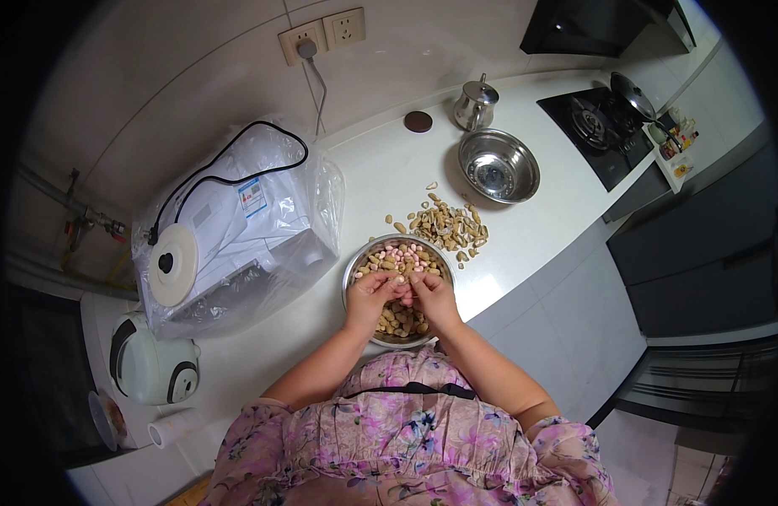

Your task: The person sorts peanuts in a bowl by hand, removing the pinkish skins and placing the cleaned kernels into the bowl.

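Note:
Over a steel bowl [348, 281] at the counter's front edge, my left hand [370, 297] and my right hand [434, 301] meet fingertip to fingertip. Both are closed in a pinch on a small pale peanut [400, 280], partly covered by the fingers. Pink shelled kernels [395, 255] lie in the far part of the bowl. Unshelled tan peanuts [399, 320] fill the near part, below my wrists. Just beyond the bowl, to the right, a loose heap of peanut shells [450, 226] spreads on the white counter.
A second steel basin [531, 181] stands behind the shells, near a steel pot [476, 104] and a dark round lid [418, 121]. Left is a plastic-wrapped white appliance [237, 219] with a black cord. A pale green cooker [149, 363] sits nearer. A gas stove [595, 131] is far right.

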`<act>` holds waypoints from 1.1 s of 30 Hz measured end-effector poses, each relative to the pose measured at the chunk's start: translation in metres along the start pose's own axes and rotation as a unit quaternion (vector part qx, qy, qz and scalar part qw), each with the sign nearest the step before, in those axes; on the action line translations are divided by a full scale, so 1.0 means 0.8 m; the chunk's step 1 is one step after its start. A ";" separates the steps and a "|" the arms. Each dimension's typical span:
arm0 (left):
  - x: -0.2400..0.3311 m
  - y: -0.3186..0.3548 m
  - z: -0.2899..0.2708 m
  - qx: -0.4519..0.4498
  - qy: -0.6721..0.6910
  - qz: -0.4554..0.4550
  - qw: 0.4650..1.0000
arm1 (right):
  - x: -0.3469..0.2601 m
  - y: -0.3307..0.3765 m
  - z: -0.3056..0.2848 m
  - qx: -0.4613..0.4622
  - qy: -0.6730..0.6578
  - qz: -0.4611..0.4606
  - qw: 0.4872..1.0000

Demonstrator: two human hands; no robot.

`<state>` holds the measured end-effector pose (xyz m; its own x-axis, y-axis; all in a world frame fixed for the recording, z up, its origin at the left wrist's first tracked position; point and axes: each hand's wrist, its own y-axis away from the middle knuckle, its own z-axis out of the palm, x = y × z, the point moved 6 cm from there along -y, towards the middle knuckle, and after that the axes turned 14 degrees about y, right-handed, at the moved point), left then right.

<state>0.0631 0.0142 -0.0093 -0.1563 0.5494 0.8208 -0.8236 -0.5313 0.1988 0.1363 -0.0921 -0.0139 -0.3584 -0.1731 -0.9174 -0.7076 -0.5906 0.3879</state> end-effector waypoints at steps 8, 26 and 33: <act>-0.004 -0.001 -0.007 0.015 0.070 -0.069 0.995 | -0.005 -0.003 -0.007 -0.130 -0.152 0.054 0.978; -0.008 -0.006 -0.008 -0.029 0.121 -0.159 0.979 | -0.099 0.022 0.004 -0.025 0.425 -0.408 0.807; -0.009 -0.005 -0.004 -0.005 0.119 -0.167 0.979 | -0.101 0.032 0.008 0.032 0.476 -0.448 0.756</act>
<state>0.0658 0.0144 -0.0181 0.0014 0.8271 0.5620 -0.8557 -0.2898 0.4288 0.1430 -0.0884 0.0709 0.8614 -0.2331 -0.4513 -0.4457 -0.7728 -0.4517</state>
